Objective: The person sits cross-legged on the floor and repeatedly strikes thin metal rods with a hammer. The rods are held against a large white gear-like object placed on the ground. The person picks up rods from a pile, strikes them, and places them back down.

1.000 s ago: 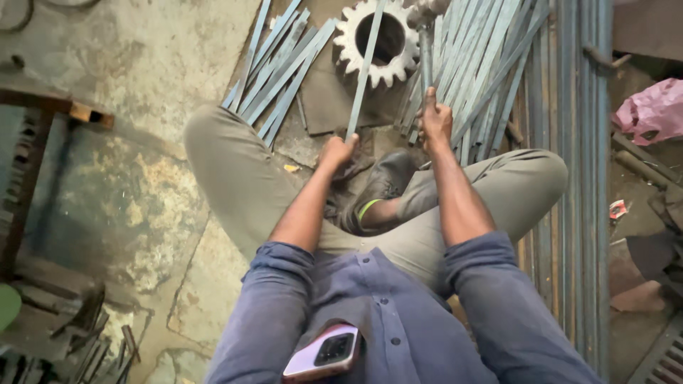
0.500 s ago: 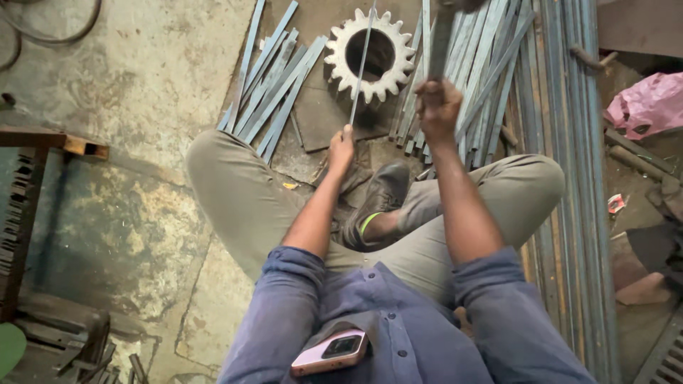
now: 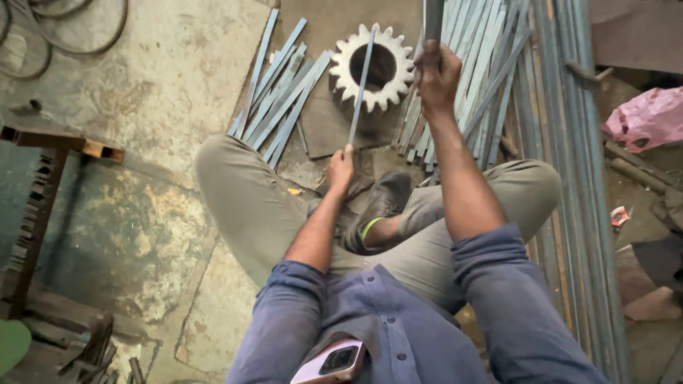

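Note:
I sit cross-legged on the floor. My left hand [image 3: 341,165] grips the near end of a thin flat metal strip [image 3: 361,84] whose far end lies across a large toothed steel gear [image 3: 371,67]. My right hand [image 3: 437,73] is raised above the gear's right side, fist closed round a dark handle [image 3: 432,18] that runs up out of the frame; its head is hidden. A pile of similar strips [image 3: 279,99] lies to the gear's left, and a larger pile [image 3: 475,67] to its right.
Long steel bars [image 3: 575,178] run along the floor on the right, next to a pink bag [image 3: 646,117]. A rusty metal frame [image 3: 39,192] stands at the left, cables [image 3: 67,25] coil at top left. A phone [image 3: 329,361] sits in my shirt pocket.
My right hand has swung upward from low beside the gear to high above it with the handle. The left hand keeps the strip on the gear. The view has shifted slightly.

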